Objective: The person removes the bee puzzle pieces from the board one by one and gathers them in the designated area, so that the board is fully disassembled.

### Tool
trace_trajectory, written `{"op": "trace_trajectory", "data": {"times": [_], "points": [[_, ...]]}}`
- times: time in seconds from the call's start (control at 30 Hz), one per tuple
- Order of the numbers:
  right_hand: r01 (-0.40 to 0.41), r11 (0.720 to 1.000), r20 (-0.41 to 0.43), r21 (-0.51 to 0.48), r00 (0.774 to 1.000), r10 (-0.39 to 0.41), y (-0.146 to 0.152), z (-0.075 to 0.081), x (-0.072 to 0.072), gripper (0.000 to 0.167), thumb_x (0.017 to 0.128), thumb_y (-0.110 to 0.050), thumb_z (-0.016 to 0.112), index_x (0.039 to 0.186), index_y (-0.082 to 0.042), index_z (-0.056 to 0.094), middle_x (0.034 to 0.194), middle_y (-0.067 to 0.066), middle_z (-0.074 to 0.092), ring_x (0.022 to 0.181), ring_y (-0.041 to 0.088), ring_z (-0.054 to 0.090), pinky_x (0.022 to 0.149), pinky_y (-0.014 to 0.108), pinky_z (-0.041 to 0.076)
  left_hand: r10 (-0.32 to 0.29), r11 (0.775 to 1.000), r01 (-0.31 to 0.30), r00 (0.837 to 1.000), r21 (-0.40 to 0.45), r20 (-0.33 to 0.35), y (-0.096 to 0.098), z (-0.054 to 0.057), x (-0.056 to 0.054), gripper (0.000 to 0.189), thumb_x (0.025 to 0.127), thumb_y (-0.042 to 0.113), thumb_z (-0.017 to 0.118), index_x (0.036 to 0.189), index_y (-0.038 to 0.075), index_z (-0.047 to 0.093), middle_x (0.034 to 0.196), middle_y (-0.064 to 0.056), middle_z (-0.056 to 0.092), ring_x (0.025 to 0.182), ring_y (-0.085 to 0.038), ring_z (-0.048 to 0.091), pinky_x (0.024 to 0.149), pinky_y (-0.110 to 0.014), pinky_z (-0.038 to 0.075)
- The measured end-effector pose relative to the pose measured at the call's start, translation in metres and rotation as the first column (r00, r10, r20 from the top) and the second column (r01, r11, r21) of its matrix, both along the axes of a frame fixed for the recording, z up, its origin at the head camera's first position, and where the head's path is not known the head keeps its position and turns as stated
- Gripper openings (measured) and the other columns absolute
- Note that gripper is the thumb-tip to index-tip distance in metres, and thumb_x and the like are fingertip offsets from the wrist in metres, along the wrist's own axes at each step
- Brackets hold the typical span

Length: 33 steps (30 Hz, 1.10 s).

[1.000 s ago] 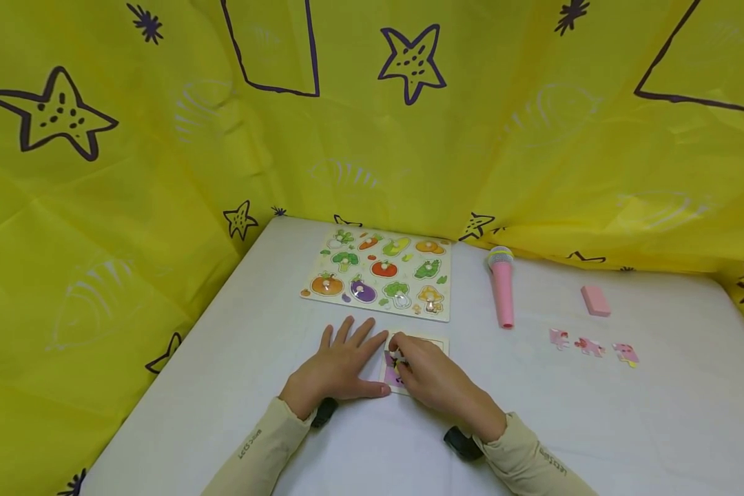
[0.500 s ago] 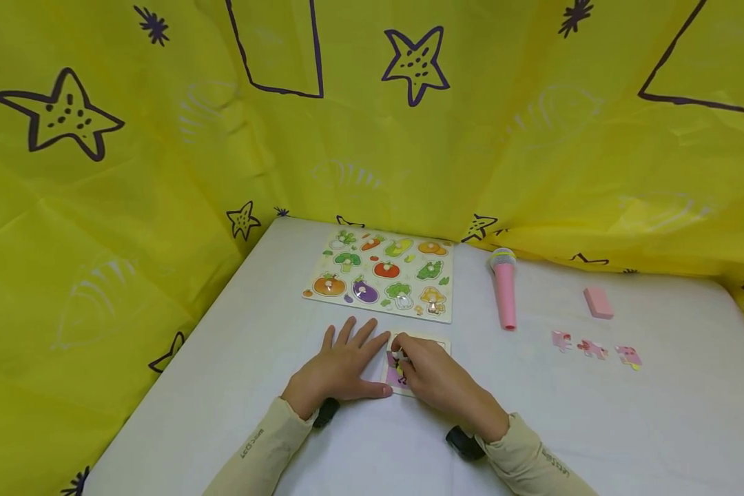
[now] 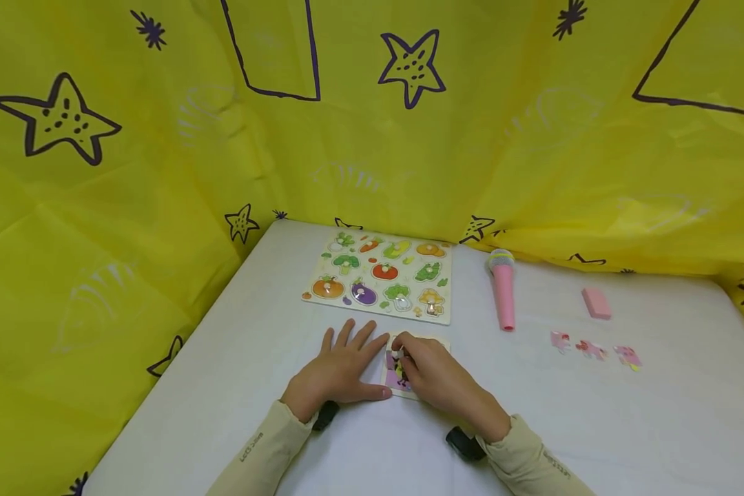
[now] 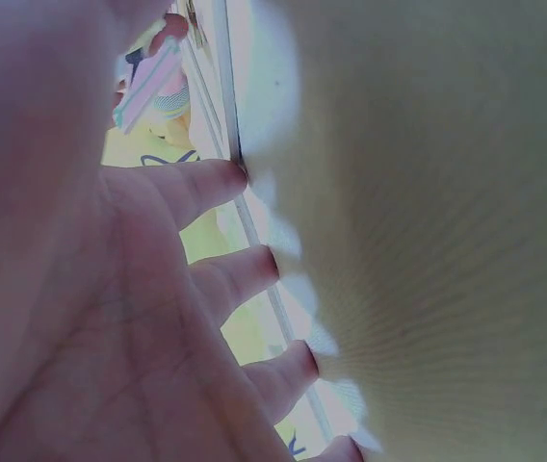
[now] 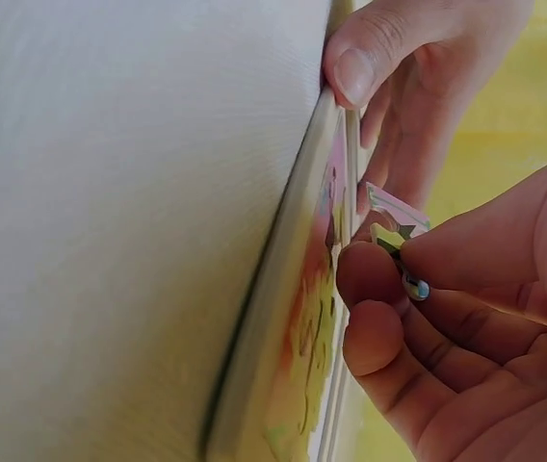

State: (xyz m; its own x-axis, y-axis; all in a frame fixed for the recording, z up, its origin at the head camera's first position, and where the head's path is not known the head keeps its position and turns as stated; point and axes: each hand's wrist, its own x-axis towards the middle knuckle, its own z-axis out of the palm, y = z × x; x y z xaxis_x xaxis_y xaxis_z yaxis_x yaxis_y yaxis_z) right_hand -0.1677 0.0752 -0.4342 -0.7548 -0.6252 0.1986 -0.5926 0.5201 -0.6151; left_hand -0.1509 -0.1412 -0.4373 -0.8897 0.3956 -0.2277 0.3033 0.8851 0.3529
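Note:
My left hand (image 3: 341,372) lies with fingers spread on the table at the left side of a small puzzle board (image 3: 403,395). Its thumb touches the board's near left corner. Over the board's left part, my right hand (image 3: 440,372) pinches a small jigsaw piece (image 5: 397,207) between thumb and fingertips. That piece, pink with a pale green stripe, stands tilted up from the board in the right wrist view, and it also shows near the top of the left wrist view. A pink and yellow picture fills part of the board; my right hand hides much of its right side.
Behind the hands lies a larger vegetable puzzle board (image 3: 378,275) with knobs. Further right are a pink toy microphone (image 3: 504,293), a pink block (image 3: 596,303) and three loose jigsaw pieces (image 3: 591,349). A yellow curtain (image 3: 359,138) hangs along the table's back and left.
My right hand's fingertips have shifted slightly above the board, still pinching the jigsaw piece, which shows a little differently. The left hand stays in place on the board's edge.

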Motion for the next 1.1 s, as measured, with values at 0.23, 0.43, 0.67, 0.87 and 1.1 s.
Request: {"op": "trace_trajectory", "data": {"times": [0.23,0.43,0.67,0.87,1.1], "points": [[0.046,0.999,0.053,-0.022,0.998,-0.045,0.013,0.008,0.002,0.017,0.101,0.006,0.063,0.116,-0.001,0.067,0.084,-0.001,0.064,0.067,0.007,0.052,0.062,0.026,0.048,0.001,1.000,-0.001,1.000,-0.003,0.006,0.000,0.000,0.000,0.094,0.093,0.061,0.077,0.168,0.021,0.038,0.177,-0.011,0.022,0.161,-0.047,0.008,0.124,-0.072,0.008],[0.113,0.992,0.072,-0.051,0.991,-0.109,0.041,0.011,0.002,0.016,0.100,0.005,0.066,0.115,-0.001,0.070,0.086,-0.003,0.067,0.073,0.009,0.057,0.068,0.027,0.053,-0.002,1.000,0.002,1.000,-0.001,0.001,0.000,0.000,0.000,0.094,0.093,0.059,0.078,0.168,0.021,0.037,0.177,-0.012,0.022,0.161,-0.048,0.008,0.123,-0.073,0.008],[0.226,0.974,0.040,-0.034,0.974,-0.224,0.088,0.012,0.007,0.015,0.098,0.004,0.070,0.112,-0.002,0.072,0.087,-0.006,0.069,0.077,0.009,0.060,0.072,0.030,0.056,-0.009,0.999,0.009,1.000,0.035,0.016,0.001,0.001,0.000,0.093,0.094,0.056,0.079,0.169,0.019,0.037,0.177,-0.013,0.020,0.161,-0.049,0.006,0.123,-0.073,0.005],[0.295,0.955,0.036,-0.034,0.955,-0.294,0.123,0.008,0.008,0.014,0.098,0.003,0.072,0.110,-0.003,0.073,0.086,-0.006,0.070,0.076,0.010,0.061,0.071,0.029,0.055,-0.002,0.999,0.002,1.000,0.045,0.011,-0.002,0.001,0.002,0.093,0.094,0.054,0.079,0.168,0.017,0.037,0.177,-0.015,0.020,0.161,-0.050,0.005,0.123,-0.074,0.003],[0.377,0.926,-0.001,-0.028,0.926,-0.377,0.160,0.005,0.008,0.017,0.097,0.004,0.072,0.112,-0.003,0.075,0.086,-0.005,0.069,0.074,0.011,0.062,0.068,0.028,0.053,-0.017,0.999,0.017,1.000,0.050,0.012,-0.002,0.001,0.000,0.093,0.095,0.054,0.078,0.168,0.016,0.037,0.177,-0.016,0.020,0.160,-0.051,0.005,0.122,-0.074,0.002]]}}
